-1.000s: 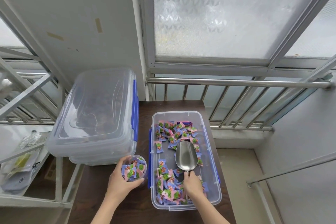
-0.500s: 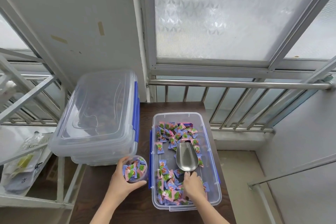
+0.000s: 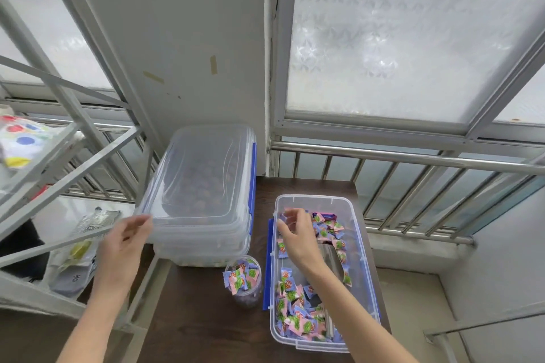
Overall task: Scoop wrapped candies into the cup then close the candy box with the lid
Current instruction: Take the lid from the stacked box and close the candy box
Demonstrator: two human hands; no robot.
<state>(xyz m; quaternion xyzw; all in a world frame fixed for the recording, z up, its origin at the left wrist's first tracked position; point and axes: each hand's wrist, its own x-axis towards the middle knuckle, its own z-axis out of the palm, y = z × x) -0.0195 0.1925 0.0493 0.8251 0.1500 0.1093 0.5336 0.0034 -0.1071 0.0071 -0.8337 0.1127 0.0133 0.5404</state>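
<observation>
The open clear candy box stands on the right of the dark table, with wrapped candies lying in it. The metal scoop lies inside it, partly hidden under my right forearm. A clear cup heaped with candies stands just left of the box. A clear lid rests on top of the stacked boxes at the left. My left hand holds nothing, and its fingertips are at the lid's near left corner. My right hand hovers over the box's left rim, fingers spread and holding nothing.
A white metal rack with bags on its shelves stands close on the left. A steel railing and frosted windows run behind the table. The table's right edge lies just beyond the candy box.
My left hand let go of the cup, which now stands on the table, and reached up to the lid's corner. My right hand released the scoop and moved up and left over the box.
</observation>
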